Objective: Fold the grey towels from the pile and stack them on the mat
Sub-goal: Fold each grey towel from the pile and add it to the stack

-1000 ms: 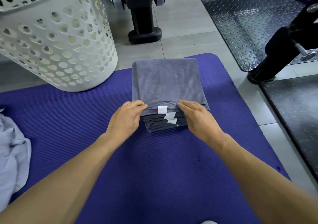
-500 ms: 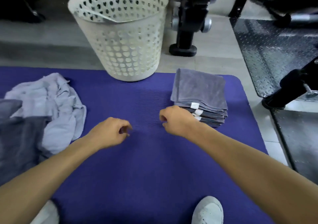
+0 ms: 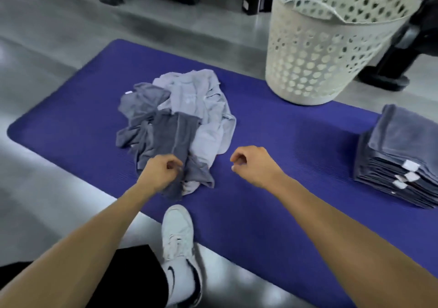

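Note:
A loose pile [image 3: 189, 99] of dark grey and pale grey towels lies on the purple mat [image 3: 296, 156], left of centre. My left hand [image 3: 162, 171] is at the pile's near edge, its curled fingers pinching a dark grey towel [image 3: 176, 137]. My right hand [image 3: 252, 164] hovers over bare mat just right of the pile, fingers curled, holding nothing. A stack of folded grey towels [image 3: 403, 156] with white tags facing me stands on the mat at the far right, well away from both hands.
A white perforated laundry basket [image 3: 320, 54] stands at the mat's far edge, right of the pile. Black gym equipment bases [image 3: 384, 78] sit on the grey floor behind it. My white shoe [image 3: 177, 236] rests on the mat's near edge below the pile.
The view has swung left from the folded stack to the loose pile. Both hands left the stack; my left hand reached the pile and took hold of a dark grey towel.

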Tool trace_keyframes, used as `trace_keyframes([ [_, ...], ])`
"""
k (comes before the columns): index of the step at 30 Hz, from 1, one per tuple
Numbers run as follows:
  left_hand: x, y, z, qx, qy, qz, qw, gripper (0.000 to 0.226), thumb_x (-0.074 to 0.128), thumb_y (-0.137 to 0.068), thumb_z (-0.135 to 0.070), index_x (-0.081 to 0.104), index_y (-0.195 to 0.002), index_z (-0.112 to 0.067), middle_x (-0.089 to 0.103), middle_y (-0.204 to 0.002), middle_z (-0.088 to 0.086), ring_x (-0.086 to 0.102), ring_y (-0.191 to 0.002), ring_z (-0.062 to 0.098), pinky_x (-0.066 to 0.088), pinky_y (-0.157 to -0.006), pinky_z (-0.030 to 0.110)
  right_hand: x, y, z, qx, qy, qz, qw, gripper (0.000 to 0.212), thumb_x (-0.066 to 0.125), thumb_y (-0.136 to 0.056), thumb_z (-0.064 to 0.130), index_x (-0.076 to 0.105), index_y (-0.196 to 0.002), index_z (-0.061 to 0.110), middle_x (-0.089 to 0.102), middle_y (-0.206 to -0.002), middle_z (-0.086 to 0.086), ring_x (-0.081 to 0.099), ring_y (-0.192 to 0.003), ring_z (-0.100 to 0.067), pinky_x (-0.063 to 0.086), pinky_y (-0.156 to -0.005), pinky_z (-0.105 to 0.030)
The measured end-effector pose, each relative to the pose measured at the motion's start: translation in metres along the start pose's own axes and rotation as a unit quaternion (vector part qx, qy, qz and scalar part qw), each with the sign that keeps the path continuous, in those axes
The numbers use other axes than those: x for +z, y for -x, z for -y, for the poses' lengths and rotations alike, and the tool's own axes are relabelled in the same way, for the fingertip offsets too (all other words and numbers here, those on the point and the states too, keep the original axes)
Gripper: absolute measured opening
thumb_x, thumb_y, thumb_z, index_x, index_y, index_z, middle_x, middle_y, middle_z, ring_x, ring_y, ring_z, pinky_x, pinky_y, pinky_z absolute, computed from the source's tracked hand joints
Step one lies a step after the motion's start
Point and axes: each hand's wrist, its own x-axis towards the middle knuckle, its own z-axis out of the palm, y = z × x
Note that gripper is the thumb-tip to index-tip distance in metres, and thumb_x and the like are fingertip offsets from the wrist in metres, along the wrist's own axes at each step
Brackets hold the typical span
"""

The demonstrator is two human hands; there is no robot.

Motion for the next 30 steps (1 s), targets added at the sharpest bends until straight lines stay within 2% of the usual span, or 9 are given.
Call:
trace_keyframes([
  [5, 0.019, -0.034, 0.055, -0.116, 0.092, -0.038, 0.988, 0.023, 0.070, -0.087, -0.012, 0.068, -0.109, -0.008, 0.071, -0.104, 0.010, 0.065, -0.102, 0.025, 0.048, -0.086, 0.030, 0.044, -0.026, 0.018, 0.018, -0.026, 0.019, 0.999, 0.013, 0.062, -0.088, 0.013, 0.067, -0.091, 0.025, 0.067, -0.092, 0.009, 0.064, -0.084, -0.005, 0.058, -0.074, -0.027],
  [9, 0.039, -0.055, 0.073, -0.166, 0.134, -0.049, 0.976, 0.042, 0.078, -0.083, -0.026, 0.063, -0.117, -0.008, 0.062, -0.099, 0.002, 0.060, -0.098, 0.020, 0.047, -0.091, 0.031, 0.066, -0.037, 0.018, 0.029, -0.043, 0.033, 0.998, 0.011, 0.064, -0.091, 0.016, 0.067, -0.093, 0.026, 0.064, -0.090, 0.014, 0.061, -0.082, 0.002, 0.047, -0.062, -0.010],
  [12, 0.042, -0.065, 0.077, -0.183, 0.187, -0.068, 0.963, 0.024, 0.079, -0.082, -0.024, 0.067, -0.099, -0.012, 0.064, -0.077, -0.002, 0.062, -0.079, 0.021, 0.054, -0.084, 0.035, 0.071, -0.037, 0.013, 0.040, -0.058, 0.033, 0.997, 0.011, 0.064, -0.092, 0.016, 0.068, -0.094, 0.026, 0.066, -0.089, 0.014, 0.063, -0.081, 0.001, 0.047, -0.062, -0.008],
  [14, 0.042, -0.065, 0.076, -0.182, 0.189, -0.051, 0.964, 0.014, 0.078, -0.083, -0.021, 0.065, -0.083, -0.017, 0.062, -0.066, -0.007, 0.059, -0.071, 0.018, 0.051, -0.076, 0.032, 0.070, -0.034, 0.008, 0.051, -0.064, 0.032, 0.996, 0.012, 0.064, -0.091, 0.016, 0.068, -0.092, 0.027, 0.067, -0.089, 0.013, 0.064, -0.082, 0.000, 0.049, -0.066, -0.011],
  [17, 0.037, -0.059, 0.068, -0.150, 0.180, -0.026, 0.972, 0.028, 0.074, -0.087, -0.019, 0.057, -0.063, -0.019, 0.051, -0.050, -0.014, 0.048, -0.056, 0.008, 0.038, -0.065, 0.024, 0.064, -0.027, 0.003, 0.062, -0.080, 0.019, 0.995, 0.014, 0.066, -0.090, 0.017, 0.067, -0.089, 0.031, 0.069, -0.089, 0.012, 0.064, -0.082, 0.000, 0.050, -0.070, -0.014],
  [20, 0.025, -0.047, 0.038, -0.135, 0.223, -0.008, 0.965, 0.029, 0.071, -0.089, -0.017, 0.056, -0.064, -0.016, 0.047, -0.051, -0.007, 0.040, -0.049, 0.009, 0.037, -0.053, 0.022, 0.052, -0.013, 0.002, 0.067, -0.109, -0.006, 0.992, 0.009, 0.068, -0.090, 0.019, 0.069, -0.092, 0.027, 0.069, -0.087, 0.011, 0.064, -0.078, 0.003, 0.047, -0.065, -0.009],
  [22, 0.013, -0.034, 0.006, -0.136, 0.310, 0.013, 0.941, 0.025, 0.070, -0.090, -0.013, 0.058, -0.068, -0.014, 0.049, -0.051, -0.003, 0.043, -0.049, 0.013, 0.040, -0.045, 0.019, 0.041, 0.004, 0.001, 0.062, -0.134, -0.033, 0.988, 0.007, 0.068, -0.090, 0.018, 0.070, -0.092, 0.025, 0.070, -0.084, 0.010, 0.062, -0.072, 0.006, 0.046, -0.063, -0.008],
  [27, -0.011, 0.012, -0.091, -0.086, 0.420, 0.074, 0.900, 0.016, 0.070, -0.090, -0.012, 0.062, -0.076, -0.014, 0.063, -0.073, 0.004, 0.067, -0.070, 0.019, 0.059, -0.070, 0.028, 0.006, 0.066, -0.015, 0.057, -0.209, -0.084, 0.973, 0.007, 0.071, -0.087, 0.019, 0.071, -0.088, 0.026, 0.072, -0.085, -0.002, 0.059, -0.067, -0.002, 0.048, -0.066, -0.014],
  [30, -0.017, 0.042, -0.148, -0.051, 0.424, 0.115, 0.897, 0.013, 0.070, -0.090, -0.011, 0.063, -0.080, -0.012, 0.069, -0.076, 0.005, 0.072, -0.072, 0.018, 0.059, -0.067, 0.025, -0.022, 0.100, -0.024, 0.039, -0.221, -0.119, 0.967, 0.021, 0.077, -0.083, 0.024, 0.068, -0.101, 0.029, 0.071, -0.095, 0.009, 0.064, -0.083, 0.000, 0.048, -0.078, -0.014],
])
